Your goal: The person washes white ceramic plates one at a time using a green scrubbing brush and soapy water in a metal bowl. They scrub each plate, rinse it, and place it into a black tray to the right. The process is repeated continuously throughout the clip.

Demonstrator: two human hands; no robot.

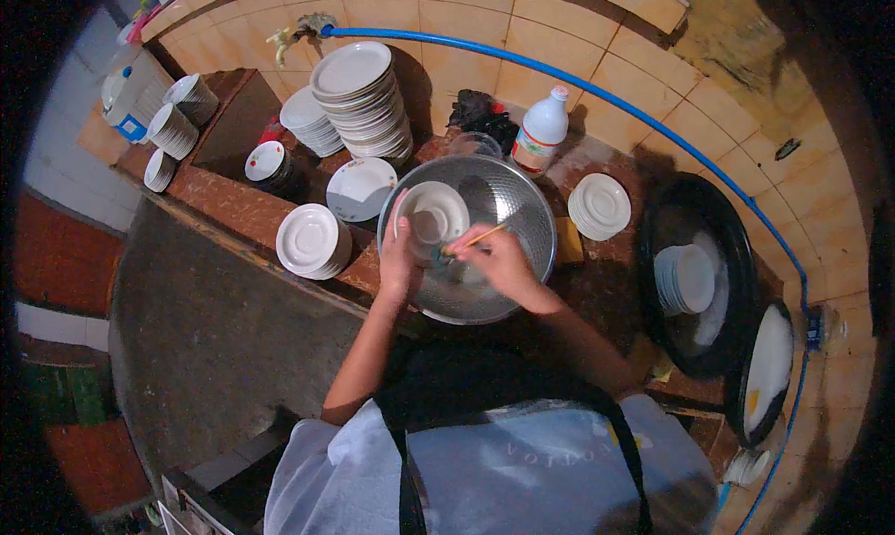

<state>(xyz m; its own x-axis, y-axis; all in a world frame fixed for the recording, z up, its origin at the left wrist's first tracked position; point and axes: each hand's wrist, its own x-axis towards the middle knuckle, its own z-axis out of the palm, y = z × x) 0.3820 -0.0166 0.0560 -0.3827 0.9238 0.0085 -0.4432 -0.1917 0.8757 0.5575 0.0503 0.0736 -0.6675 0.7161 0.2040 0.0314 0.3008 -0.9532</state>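
Over a large hammered metal basin (521,255), my left hand (400,259) grips the left rim of a white saucer (447,203), which is tilted. In my right hand (493,255) is a thin wooden stick-like handle (487,234) of a small brush or similar tool. Its lower end is partly hidden by my fingers, near the saucer's lower edge. Some pale things lie low in the basin, too blurred to name. A stack of white saucers (308,238) stands left of the basin, and a smaller saucer stack (600,203) stands to its right.
Behind are a tall plate stack (353,73), a patterned plate (361,189) and a white bottle (544,129). At right, a black tub (650,269) holds stacked white dishes (685,280), beside a smaller foamy basin (769,367). Cup or bowl stacks (173,131) line the left ledge. A blue hose (594,91) crosses the wall.
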